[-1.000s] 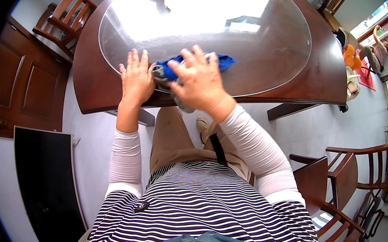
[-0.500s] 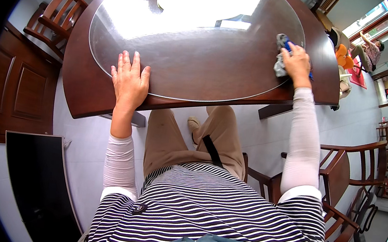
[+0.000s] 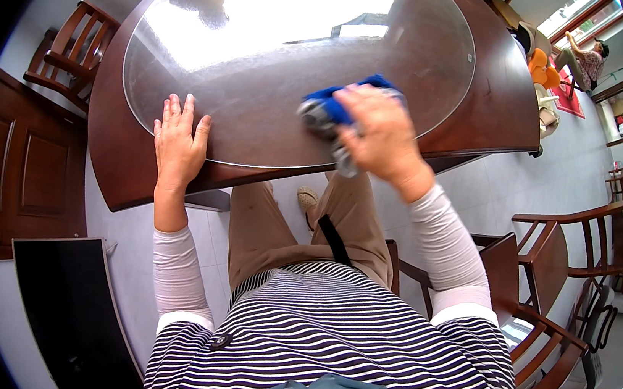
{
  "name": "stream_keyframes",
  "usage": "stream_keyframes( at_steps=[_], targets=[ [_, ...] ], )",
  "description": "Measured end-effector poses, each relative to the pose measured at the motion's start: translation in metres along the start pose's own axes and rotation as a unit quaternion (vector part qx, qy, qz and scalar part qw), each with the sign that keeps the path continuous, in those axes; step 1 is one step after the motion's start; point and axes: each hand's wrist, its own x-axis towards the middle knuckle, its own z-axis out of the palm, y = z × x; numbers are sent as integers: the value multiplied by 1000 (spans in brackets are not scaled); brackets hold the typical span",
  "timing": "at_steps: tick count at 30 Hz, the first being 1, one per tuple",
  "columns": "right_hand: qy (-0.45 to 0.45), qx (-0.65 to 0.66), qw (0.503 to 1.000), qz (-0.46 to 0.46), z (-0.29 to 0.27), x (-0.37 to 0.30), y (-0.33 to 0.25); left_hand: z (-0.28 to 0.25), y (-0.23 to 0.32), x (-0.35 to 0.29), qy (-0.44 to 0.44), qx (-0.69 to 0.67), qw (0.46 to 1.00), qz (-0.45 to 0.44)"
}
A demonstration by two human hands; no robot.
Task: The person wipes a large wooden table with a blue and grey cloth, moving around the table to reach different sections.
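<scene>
A round glass top (image 3: 257, 131) lies on the dark brown wooden table (image 3: 112, 156), bright with window glare over its far half. My left hand (image 3: 181, 140) rests flat on the near left rim of the glass, fingers stretched out and holding nothing. Under my right hand (image 3: 380, 129) is a bunched blue and grey cloth (image 3: 322, 113), pressed onto the glass near its front edge. My right fingers close over the cloth, slightly smeared by motion, and a grey end of it hangs toward the table's edge.
A wooden chair (image 3: 82, 53) stands left of the table, more wooden chairs (image 3: 550, 256) at the right. A black flat panel (image 3: 71, 313) leans near the brown door (image 3: 42, 164). Far right, another person (image 3: 589, 63) sits by a window near an orange chair (image 3: 542, 69).
My right hand has swept the cloth from the right rim of the glass leftward and nearer to me. My left hand stays flat on the left rim; the whole view has shifted slightly.
</scene>
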Motion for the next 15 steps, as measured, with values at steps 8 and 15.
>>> stream_keyframes(
  at_steps=[8, 15],
  targets=[
    [130, -126, 952, 246, -53, -64, 205, -5, -3, 5, -40, 8, 999, -4],
    [323, 8, 893, 312, -50, -87, 230, -30, 64, 18, -106, 58, 993, -9]
  ],
)
